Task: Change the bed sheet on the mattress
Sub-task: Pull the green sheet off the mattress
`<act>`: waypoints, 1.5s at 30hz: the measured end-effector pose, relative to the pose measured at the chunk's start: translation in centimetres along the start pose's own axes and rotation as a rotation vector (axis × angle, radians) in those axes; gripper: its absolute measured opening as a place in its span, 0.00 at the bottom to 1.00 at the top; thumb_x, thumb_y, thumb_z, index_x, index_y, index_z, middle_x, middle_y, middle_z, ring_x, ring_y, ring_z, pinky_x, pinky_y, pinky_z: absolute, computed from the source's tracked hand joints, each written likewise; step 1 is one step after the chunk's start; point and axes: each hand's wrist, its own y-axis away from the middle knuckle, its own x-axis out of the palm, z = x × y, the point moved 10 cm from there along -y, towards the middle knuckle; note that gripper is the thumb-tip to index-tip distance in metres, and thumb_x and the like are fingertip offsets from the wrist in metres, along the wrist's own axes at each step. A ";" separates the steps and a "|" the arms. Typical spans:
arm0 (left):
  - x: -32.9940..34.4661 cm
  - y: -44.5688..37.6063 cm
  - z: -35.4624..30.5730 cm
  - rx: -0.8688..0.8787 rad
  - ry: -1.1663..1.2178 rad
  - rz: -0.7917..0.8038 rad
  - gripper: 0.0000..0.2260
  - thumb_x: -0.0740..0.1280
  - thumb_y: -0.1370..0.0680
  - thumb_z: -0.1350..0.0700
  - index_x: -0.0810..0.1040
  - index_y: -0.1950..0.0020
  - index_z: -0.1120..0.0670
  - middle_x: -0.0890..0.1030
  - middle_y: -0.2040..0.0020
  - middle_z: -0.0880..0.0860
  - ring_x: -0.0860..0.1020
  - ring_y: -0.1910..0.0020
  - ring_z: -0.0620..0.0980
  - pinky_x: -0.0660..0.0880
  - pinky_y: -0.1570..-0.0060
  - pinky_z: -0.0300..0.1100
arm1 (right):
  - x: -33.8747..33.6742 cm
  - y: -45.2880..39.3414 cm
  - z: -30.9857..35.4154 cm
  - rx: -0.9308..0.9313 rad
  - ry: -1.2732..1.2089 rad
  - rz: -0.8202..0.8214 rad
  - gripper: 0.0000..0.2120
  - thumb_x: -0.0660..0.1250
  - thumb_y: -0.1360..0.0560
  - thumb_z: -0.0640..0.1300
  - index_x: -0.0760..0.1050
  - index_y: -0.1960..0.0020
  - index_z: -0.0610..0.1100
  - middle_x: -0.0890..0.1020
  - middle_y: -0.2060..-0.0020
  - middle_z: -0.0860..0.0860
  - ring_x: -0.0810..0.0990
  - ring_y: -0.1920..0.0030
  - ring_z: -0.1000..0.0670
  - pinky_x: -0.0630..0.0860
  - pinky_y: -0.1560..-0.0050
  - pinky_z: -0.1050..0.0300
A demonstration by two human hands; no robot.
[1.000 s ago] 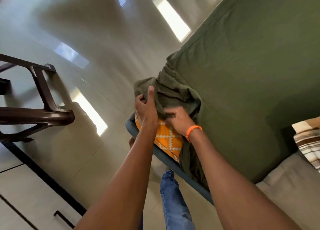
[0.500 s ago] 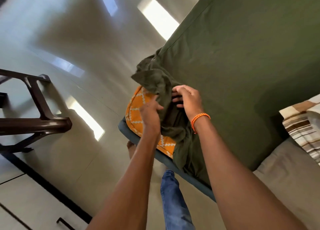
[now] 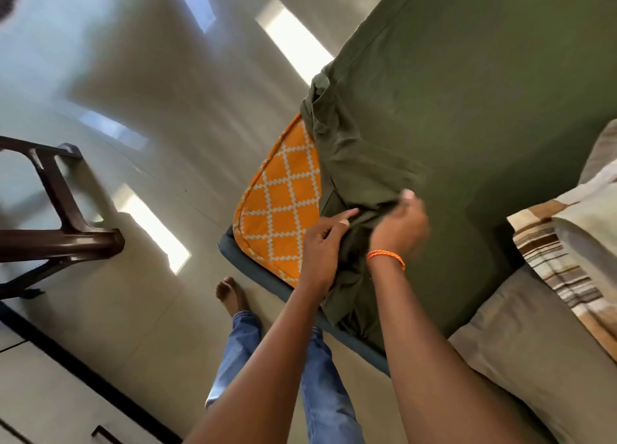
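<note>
- My left hand [image 3: 325, 243] lies on the bunched green sheet [image 3: 467, 109] at the mattress [image 3: 280, 196] corner, forefinger stretched forward and pressing into a fold, the other fingers loosely bent; it pins the cloth so it does not slide.
- My right hand [image 3: 399, 224], the one with the orange wristband [image 3: 385, 258], is blurred. It seems to pinch a ridge of the sheet between thumb and fingertips, though I cannot be sure how tightly.
- The sheet covers most of the bed top, but at this corner it is gathered in wrinkles and peeled off, baring the orange lattice-patterned mattress above the blue bed base [image 3: 267, 276].
- I stand at this corner because the cloth is loosest here.
- A striped pillow [image 3: 567, 250] lies at the right.
</note>
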 end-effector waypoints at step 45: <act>-32.5 -1.3 -43.9 0.188 -0.165 -0.104 0.15 0.62 0.16 0.64 0.86 0.43 0.51 0.86 0.50 0.53 0.82 0.58 0.48 0.77 0.58 0.44 | 3.8 23.1 46.3 -0.550 -0.420 0.348 0.12 0.65 0.23 0.33 0.81 0.53 0.47 0.81 0.55 0.53 0.79 0.53 0.52 0.75 0.49 0.60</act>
